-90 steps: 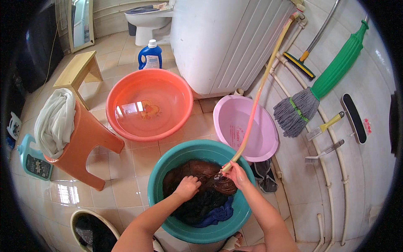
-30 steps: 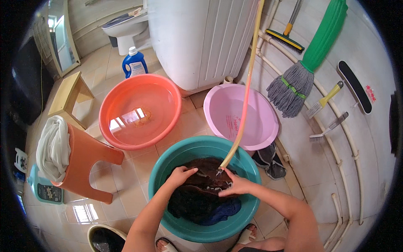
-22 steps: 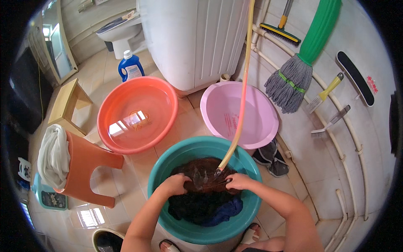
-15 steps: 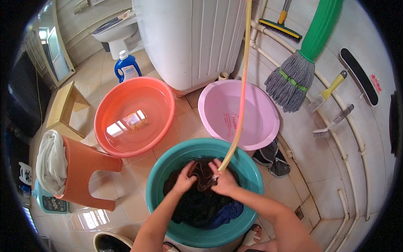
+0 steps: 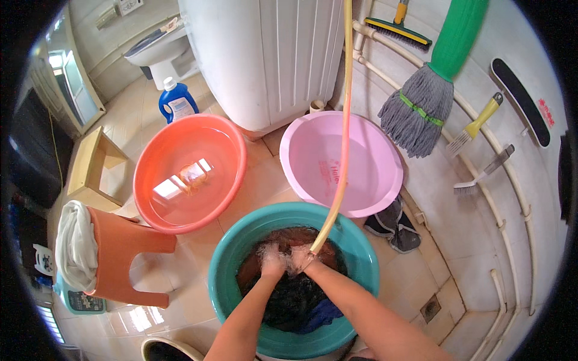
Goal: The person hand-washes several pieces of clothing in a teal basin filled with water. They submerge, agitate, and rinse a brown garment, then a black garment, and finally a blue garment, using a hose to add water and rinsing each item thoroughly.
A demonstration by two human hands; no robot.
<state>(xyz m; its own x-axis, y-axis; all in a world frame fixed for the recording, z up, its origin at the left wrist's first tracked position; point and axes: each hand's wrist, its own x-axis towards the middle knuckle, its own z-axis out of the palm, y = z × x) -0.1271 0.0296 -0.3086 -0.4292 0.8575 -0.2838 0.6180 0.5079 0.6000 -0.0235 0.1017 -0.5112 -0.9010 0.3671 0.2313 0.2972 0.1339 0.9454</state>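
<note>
Both hands are down in a teal basin (image 5: 355, 313) of water and dark wet laundry. My left hand (image 5: 274, 262) and my right hand (image 5: 301, 259) are close together, over brown cloth (image 5: 301, 233). Splashing water and blur hide the fingers, so their grip cannot be made out. Black cloth (image 5: 283, 310) and a dark blue piece (image 5: 320, 314) lie nearer to me in the water. A yellowish hose (image 5: 338, 204) comes down from above, its end right at my right hand.
Beyond stand an orange basin (image 5: 238, 174) of water and a pink basin (image 5: 394, 174). An orange stool (image 5: 123, 253) bearing white cloth (image 5: 77, 246) is left, near a wooden stool (image 5: 90, 174). A blue bottle (image 5: 178, 103), a white ridged appliance (image 5: 259, 60) and a hanging mop (image 5: 418, 108) stand farther off.
Both hands have sunk into the water and come closer together; the brown cloth, previously raised between them, is now down in the water, which splashes around my hands. The view has shifted slightly.
</note>
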